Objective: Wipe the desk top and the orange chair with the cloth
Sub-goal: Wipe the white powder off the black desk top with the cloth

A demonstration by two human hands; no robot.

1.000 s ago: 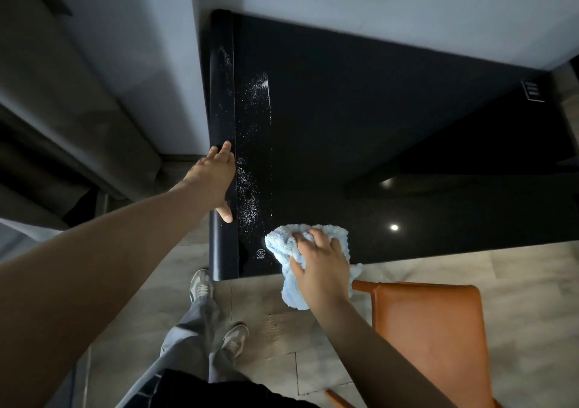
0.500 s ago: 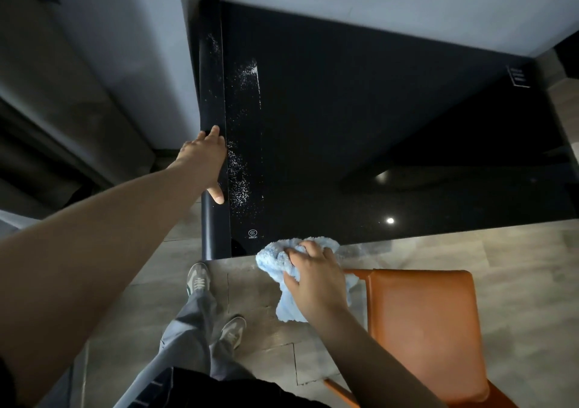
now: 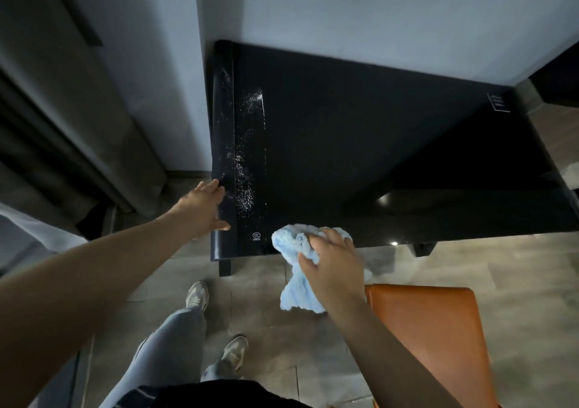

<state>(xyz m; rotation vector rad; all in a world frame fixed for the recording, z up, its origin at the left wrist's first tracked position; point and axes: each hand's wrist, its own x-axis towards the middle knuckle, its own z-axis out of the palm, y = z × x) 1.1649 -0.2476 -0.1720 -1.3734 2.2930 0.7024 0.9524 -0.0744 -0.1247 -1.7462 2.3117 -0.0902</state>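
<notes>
At the far left, the left hand [image 3: 203, 207] lies flat against the left edge of the black worktop [image 3: 376, 144], fingers straight and together, holding nothing; it looks like a brace. Just right of it a band of white specks [image 3: 244, 172] runs along the worktop's left margin, from near the wall down toward the near corner. At that corner the right hand [image 3: 332, 266] grips the pale blue cloth [image 3: 294, 244], fingers curled into the bunched part resting on the worktop, while a loose tail hangs off the near edge above the floor [image 3: 260, 313]. Further right the orange chair [image 3: 432, 338] stands near the front edge, apart from it. The likely trouble is with the specks. A stroke pulled toward the edge would push them onto the floor or the shoes [image 3: 197, 295] below. A cloth bunched this small may only smear them across the glossy top. The bracing hand covers part of the dirty strip, so that patch could be missed, and a gritty tail could carry dirt to the chair.
</notes>
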